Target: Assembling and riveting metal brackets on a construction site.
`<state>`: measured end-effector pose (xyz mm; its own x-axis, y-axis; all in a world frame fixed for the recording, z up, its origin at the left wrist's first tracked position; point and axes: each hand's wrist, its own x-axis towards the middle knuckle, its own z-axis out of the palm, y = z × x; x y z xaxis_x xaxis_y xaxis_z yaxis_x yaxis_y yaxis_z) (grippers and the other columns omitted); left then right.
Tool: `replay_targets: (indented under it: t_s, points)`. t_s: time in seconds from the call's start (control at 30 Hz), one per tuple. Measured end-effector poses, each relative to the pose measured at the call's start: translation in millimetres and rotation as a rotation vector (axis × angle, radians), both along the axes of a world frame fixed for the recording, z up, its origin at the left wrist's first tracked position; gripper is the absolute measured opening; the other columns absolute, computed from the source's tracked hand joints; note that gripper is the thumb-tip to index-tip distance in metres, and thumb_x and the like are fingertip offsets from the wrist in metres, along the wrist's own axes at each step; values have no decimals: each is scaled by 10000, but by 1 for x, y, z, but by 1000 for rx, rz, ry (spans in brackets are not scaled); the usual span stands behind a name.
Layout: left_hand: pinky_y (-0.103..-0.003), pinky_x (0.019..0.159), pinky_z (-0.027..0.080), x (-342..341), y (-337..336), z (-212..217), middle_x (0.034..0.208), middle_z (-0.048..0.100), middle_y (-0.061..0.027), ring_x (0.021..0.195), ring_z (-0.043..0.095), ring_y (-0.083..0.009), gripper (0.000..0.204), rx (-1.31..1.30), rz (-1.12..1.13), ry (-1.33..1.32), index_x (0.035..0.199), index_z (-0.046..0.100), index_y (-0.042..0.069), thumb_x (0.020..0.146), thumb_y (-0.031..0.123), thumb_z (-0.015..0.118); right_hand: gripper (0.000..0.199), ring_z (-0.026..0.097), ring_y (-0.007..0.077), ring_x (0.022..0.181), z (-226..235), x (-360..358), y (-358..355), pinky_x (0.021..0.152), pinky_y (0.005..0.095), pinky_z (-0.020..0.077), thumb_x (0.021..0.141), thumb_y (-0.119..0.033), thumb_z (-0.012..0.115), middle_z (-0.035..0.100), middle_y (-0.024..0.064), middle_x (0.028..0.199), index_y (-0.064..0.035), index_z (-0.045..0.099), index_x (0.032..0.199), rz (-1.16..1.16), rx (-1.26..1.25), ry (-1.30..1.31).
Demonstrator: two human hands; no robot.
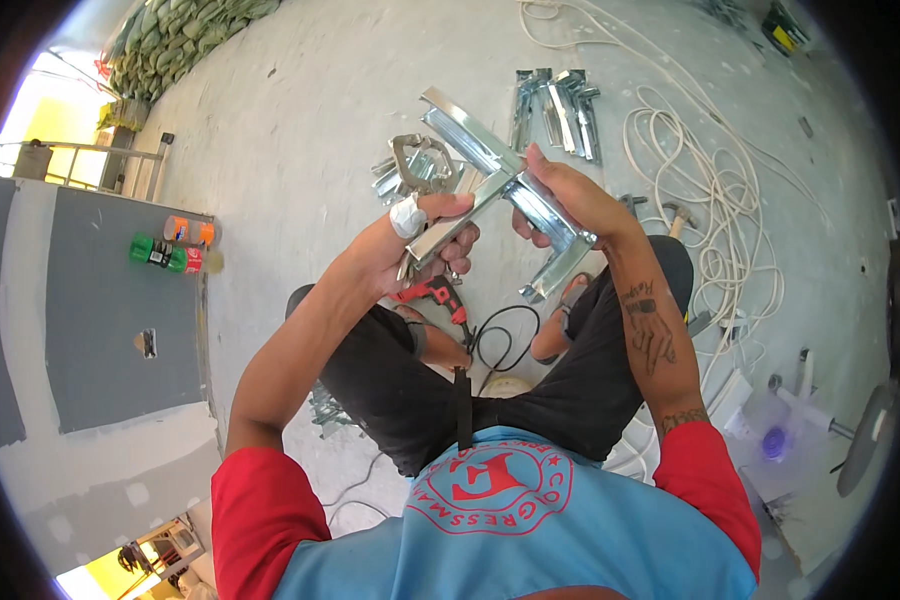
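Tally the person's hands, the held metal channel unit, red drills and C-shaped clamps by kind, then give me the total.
Hands (left hand and right hand): 2
Metal channel unit, counted as one: 1
Red drill: 1
C-shaped clamp: 1
Total: 5

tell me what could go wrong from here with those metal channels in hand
The left hand and right hand grip the metal channels bare, so thin edges might cut them. The red drill has its black cord looped between the feet, where it could snag. The tangled white cable beside the right knee may be a trip hazard on standing up.
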<state>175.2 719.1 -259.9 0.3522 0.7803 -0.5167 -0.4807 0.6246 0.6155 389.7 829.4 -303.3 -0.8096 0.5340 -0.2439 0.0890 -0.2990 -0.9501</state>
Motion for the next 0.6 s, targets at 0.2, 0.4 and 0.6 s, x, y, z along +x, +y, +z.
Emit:
replay_targets:
  t_s: [0.2, 0.4, 0.6]
  points:
    - [-278, 606, 466, -2, 2, -3, 754, 555, -38, 581, 494, -91, 252, -38, 15, -21, 952, 562, 74, 894, 281, 695, 662, 562, 127, 468, -1, -2, -1, 422, 239, 453, 998, -625, 318, 613, 94, 644, -19, 583, 1005, -4, -61, 11]
    - [-280, 580, 492, -2, -5, 0, 775, 577, -57, 613, 551, -113, 285, -42, 25, 114, 952, 582, 53, 862, 280, 729, 581, 676, 201, 773, -8, -4, -4, 663, 291, 568, 995, -479, 491, 657, 155, 938, 38, 522, 1258, 66, 6, 105]
    - [-267, 562, 511, 0, -23, -22, 802, 576, -53, 630, 576, -124, 400, 155, 105, 257, 961, 585, 37, 791, 334, 791, 628, 627, 238, 1072, -4, -8, -10, 926, 394, 544, 937, -339, 634, 602, 147, 1213, 27, 434, 1406, 140, 75, 173]
